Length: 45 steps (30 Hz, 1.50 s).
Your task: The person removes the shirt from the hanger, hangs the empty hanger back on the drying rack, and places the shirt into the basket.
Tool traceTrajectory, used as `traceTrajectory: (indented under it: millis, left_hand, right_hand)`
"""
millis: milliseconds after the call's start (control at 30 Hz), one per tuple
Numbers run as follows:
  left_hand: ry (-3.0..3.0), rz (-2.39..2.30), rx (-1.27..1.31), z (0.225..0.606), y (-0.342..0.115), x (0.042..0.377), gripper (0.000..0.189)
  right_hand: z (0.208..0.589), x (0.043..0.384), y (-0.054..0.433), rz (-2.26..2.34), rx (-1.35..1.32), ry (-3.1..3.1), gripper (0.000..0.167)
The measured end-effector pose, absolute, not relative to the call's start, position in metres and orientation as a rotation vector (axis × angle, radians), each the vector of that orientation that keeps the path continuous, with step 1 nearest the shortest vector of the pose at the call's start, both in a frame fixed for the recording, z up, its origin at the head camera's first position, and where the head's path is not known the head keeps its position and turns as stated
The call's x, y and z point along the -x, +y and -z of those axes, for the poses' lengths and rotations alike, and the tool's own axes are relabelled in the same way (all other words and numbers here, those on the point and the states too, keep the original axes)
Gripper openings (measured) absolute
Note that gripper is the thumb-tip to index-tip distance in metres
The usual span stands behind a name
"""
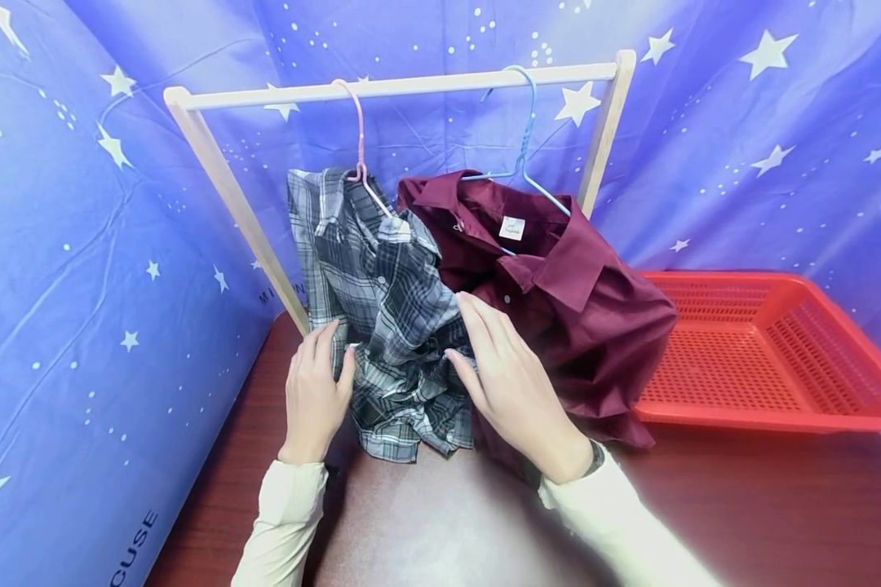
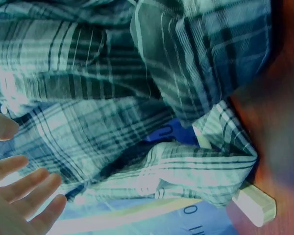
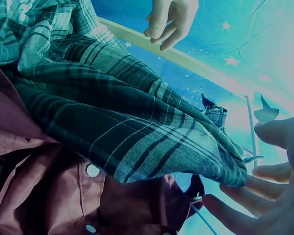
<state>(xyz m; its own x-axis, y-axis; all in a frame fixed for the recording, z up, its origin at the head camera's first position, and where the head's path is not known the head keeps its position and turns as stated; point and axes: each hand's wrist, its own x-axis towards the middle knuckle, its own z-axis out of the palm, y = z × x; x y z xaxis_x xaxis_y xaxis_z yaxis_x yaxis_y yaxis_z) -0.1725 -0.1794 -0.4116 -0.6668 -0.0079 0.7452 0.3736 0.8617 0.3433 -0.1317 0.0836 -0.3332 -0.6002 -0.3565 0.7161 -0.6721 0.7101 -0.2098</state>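
Plaid shirt [image 1: 407, 302] on wooden rack [image 1: 426, 85] near the surface's [image 1: 426, 522] far edge, left hand [image 1: 316, 395] and right hand [image 1: 512, 383] flanking it, thumbs and fingers apart

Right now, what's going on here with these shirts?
A person's left hand and right hand flank a plaid shirt, neither appearing to grip it. It hangs by a pink hanger from a wooden rack. Alongside, a maroon shirt hangs on a blue hanger; a red basket sits right of that.
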Motion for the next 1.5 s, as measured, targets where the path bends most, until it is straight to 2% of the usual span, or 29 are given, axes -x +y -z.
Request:
traceTrajectory:
  millis: [367, 667, 1167, 1500]
  left_hand:
    - [-2.219, 0.679, 0.166, 0.406, -0.196, 0.19, 0.044]
    - [-2.181, 0.761, 0.066, 0.396, -0.21, 0.204, 0.043]
    - [-2.128, 0.915, -0.11, 0.387, -0.232, 0.228, 0.045]
    - [-2.141, 1.102, -0.18, 0.384, -0.239, 0.243, 0.042]
  right_hand:
    - [0.331, 0.141, 0.075, -0.663, -0.778, -2.194, 0.045]
    - [0.331, 0.142, 0.076, -0.678, -0.797, -2.207, 0.066]
    - [0.331, 0.143, 0.076, -0.692, -0.788, -2.197, 0.06]
    - [0.331, 0.143, 0.075, -0.698, -0.794, -2.201, 0.063]
